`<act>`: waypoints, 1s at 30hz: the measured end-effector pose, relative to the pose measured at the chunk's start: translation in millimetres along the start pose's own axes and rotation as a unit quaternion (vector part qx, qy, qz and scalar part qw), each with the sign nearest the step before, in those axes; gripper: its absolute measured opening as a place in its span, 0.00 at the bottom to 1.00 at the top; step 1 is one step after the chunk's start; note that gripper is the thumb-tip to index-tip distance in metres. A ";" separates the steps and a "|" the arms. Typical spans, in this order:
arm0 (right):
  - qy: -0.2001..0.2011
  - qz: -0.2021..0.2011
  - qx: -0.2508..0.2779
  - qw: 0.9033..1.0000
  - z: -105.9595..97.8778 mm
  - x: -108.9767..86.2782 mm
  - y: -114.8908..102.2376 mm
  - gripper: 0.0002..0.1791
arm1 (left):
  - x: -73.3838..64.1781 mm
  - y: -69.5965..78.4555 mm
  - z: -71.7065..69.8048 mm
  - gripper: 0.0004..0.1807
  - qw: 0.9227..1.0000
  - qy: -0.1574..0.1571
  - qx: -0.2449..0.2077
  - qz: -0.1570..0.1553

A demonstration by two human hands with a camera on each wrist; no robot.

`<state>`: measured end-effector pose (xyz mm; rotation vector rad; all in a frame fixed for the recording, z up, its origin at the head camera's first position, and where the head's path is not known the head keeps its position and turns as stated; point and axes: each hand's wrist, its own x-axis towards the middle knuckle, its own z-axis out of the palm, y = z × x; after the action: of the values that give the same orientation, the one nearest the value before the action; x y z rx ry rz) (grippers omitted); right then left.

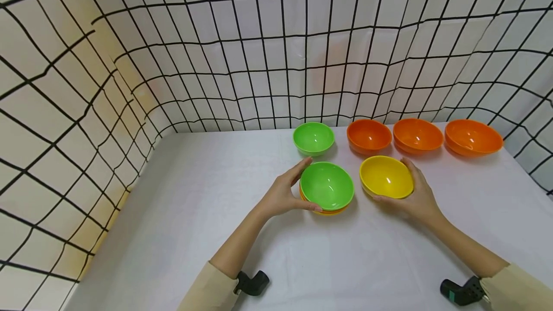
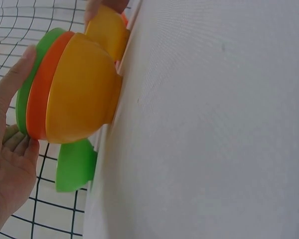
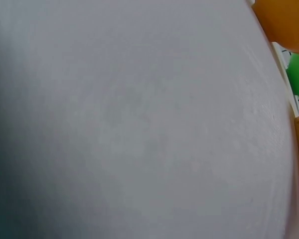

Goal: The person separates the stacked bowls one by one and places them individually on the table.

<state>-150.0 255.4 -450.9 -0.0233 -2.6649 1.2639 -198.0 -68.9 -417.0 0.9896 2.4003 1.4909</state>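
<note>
My left hand (image 1: 287,193) grips the side of a stack of nested bowls, thumb at the near side and fingers at the far side. A green bowl (image 1: 327,186) is on top of it. The left wrist view shows an orange bowl (image 2: 47,89) under the green one and a yellow bowl (image 2: 82,92) at the bottom, standing on the table. To the right, my right hand (image 1: 416,198) holds a separate yellow bowl (image 1: 386,177) by its right side, between thumb and fingers. In the right wrist view the right hand cannot be seen.
Behind the stack stands another green bowl (image 1: 313,138). Three orange bowls, a left one (image 1: 368,137), a middle one (image 1: 417,136) and a right one (image 1: 473,137), line the back right of the white table (image 1: 194,181). A black grid-lined wall (image 1: 268,52) encloses the back and sides.
</note>
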 end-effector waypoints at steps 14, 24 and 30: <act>0.084 -0.096 0.099 0.987 -9.0 -2.5 -7.3 0.50 | 1.4 -2.7 0.7 0.60 1.000 -0.001 0.009 -0.002; 0.088 -0.120 0.118 0.982 -11.0 -0.8 -9.8 0.48 | 2.6 -2.1 0.0 0.60 1.000 0.000 0.009 -0.003; 0.095 -0.164 0.086 0.978 -8.1 -1.4 -25.6 0.49 | 3.6 -2.7 -0.1 0.59 1.000 0.000 0.006 0.006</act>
<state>-145.5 245.1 -426.5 0.2937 -2.2742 1.3011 -202.0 -67.6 -418.5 1.0087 2.4108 1.4821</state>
